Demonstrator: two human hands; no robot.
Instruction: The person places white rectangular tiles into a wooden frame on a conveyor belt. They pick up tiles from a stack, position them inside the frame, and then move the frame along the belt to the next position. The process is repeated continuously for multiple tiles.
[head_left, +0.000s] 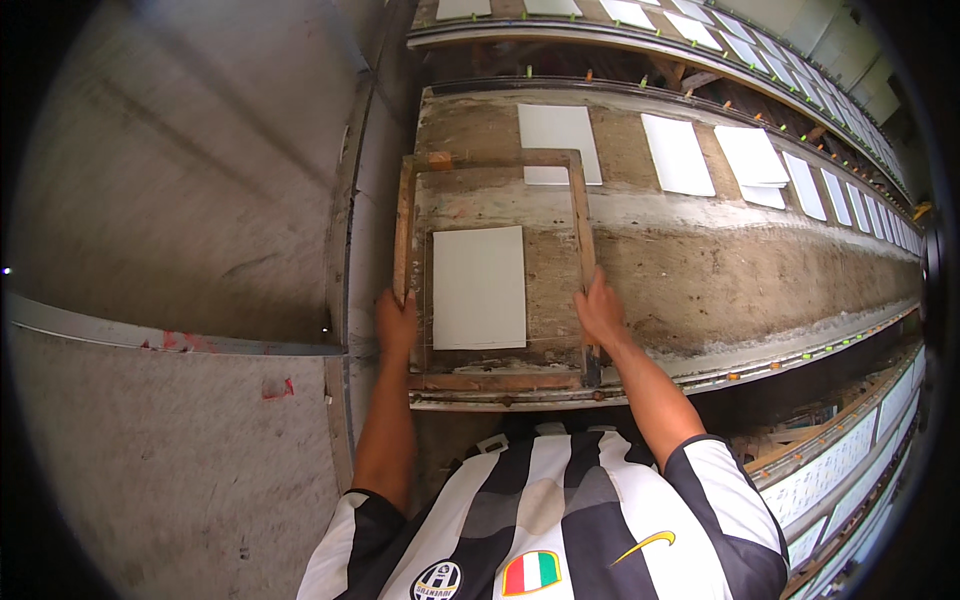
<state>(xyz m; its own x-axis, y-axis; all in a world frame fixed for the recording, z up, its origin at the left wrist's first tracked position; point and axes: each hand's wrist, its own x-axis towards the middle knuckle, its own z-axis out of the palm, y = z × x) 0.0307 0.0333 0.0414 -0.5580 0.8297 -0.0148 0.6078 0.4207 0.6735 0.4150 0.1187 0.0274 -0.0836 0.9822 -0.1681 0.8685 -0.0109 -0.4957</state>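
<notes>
Spanning between both hands [397,322] [600,310] — a wooden frame [497,382].

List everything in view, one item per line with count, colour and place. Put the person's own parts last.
Middle table: one, mottled brown and grey, centre to right
Wooden frame: one, brown, over that table's left end
Near sheet: one, white, seen through the frame's opening
Back-row sheets: many, white, along the same table's far half
Upper table: one, brown, top
Upper sheets: many, white, on the upper table
Small pegs: many, orange and green, along table edges
Lower sheets: several, white, lower right
Grey surfaces: at least two, grey, left
Striped shirt: one, black and white, bottom
Left hand: one, bare, gripping the frame's left bar
Right hand: one, bare, gripping its right bar
</notes>
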